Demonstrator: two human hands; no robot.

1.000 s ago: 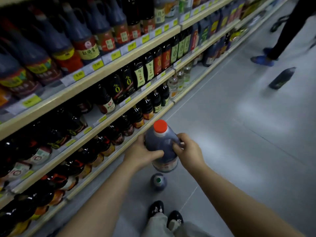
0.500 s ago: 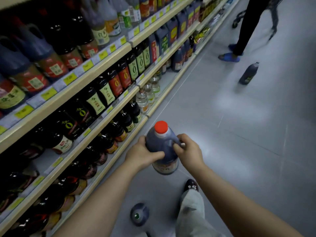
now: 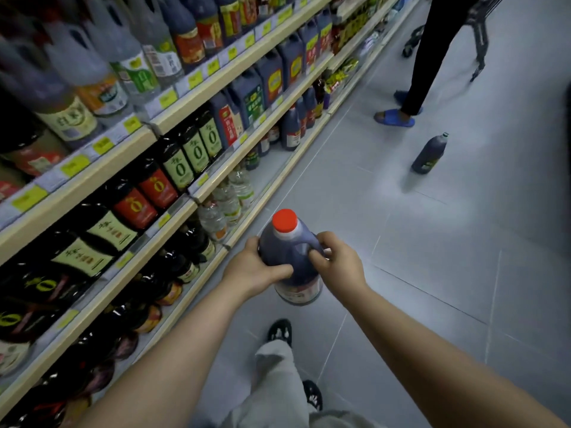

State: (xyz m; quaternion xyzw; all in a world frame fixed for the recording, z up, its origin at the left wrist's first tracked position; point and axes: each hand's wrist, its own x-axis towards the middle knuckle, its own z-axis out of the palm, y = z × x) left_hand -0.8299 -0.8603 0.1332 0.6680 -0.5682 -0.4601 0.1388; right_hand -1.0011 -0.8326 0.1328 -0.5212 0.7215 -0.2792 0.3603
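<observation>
a dark jug (image 3: 287, 253) with a red cap (image 3: 285, 219) is held up off the floor, roughly upright, in front of the person and just beside the edge of the lowest shelf (image 3: 247, 225). a pale label (image 3: 298, 291) wraps its base. both hands are holding it. the left hand (image 3: 256, 270) is wrapped round the jug's left side with the thumb laid across the front. the right hand (image 3: 338, 264) is curled at the moulded handle (image 3: 310, 240) on the right side, fingers hooked into it.

below the jug lies grey tiled floor (image 3: 401, 273), where the person's own dark shoe (image 3: 279, 332) and a light trouser leg (image 3: 278, 375) show.

to the left run three tiers of cream shelving. clear bottles (image 3: 228, 199) stand on the lowest tier near the jug. dark bottles with green and red labels (image 3: 185, 162) fill the middle tier. large jugs, blurred, line the top tier (image 3: 148, 57). yellow price tags (image 3: 168, 98) sit along the shelf edges.

well apart, further up the aisle, a dark bottle (image 3: 429, 154) stands alone on the floor. beyond it is another person's black trouser leg (image 3: 432, 54) and a blue slipper (image 3: 394, 117), with part of a wheeled frame (image 3: 479, 35) beside them.
</observation>
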